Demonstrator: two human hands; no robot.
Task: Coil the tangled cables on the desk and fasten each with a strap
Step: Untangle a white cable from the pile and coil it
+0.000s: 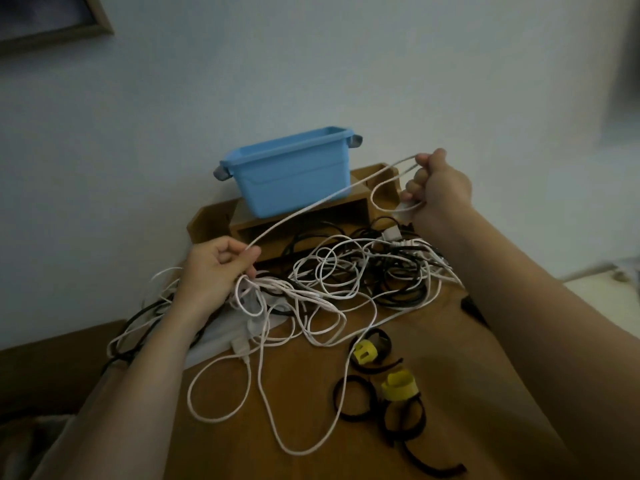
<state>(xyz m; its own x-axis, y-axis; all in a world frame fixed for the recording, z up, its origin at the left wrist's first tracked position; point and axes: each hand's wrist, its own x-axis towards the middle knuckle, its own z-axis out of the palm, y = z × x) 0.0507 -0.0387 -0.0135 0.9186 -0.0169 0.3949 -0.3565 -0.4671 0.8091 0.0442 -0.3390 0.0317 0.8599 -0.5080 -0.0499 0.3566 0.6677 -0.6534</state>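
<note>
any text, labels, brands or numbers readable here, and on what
No readable text anywhere.
blue bin: no label shows.
yellow straps: plain.
white plug: too blurred to tell any marking.
white cable, gripped by left hand and right hand: no print shows.
picture frame: dark, nothing legible.

Tangled white and black cables [374, 268] lie beside looped straps [396, 386].
</note>
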